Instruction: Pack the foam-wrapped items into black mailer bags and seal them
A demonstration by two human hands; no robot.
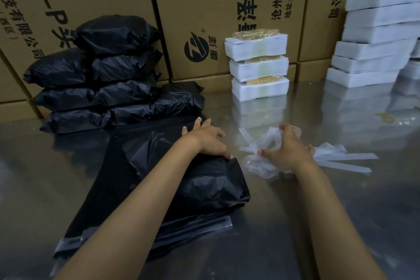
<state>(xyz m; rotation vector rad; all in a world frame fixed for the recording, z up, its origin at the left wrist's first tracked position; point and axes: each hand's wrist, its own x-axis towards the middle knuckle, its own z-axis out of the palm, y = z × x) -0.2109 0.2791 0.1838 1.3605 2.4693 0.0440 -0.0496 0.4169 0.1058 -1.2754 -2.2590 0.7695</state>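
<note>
Our left grip pinches the filled black plastic mailer bag on the steel counter; our right grip clutches crumpled clear peel-off strips — stray strips could snag the adhesive flap — spoiling the seal.

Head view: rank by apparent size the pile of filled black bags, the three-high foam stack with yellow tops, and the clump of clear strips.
1. Pile of filled black bags, largest.
2. Three-high foam stack.
3. Clump of clear strips, smallest; it lies nearer the camera and the right hand hides part, so this is less sure.
</note>
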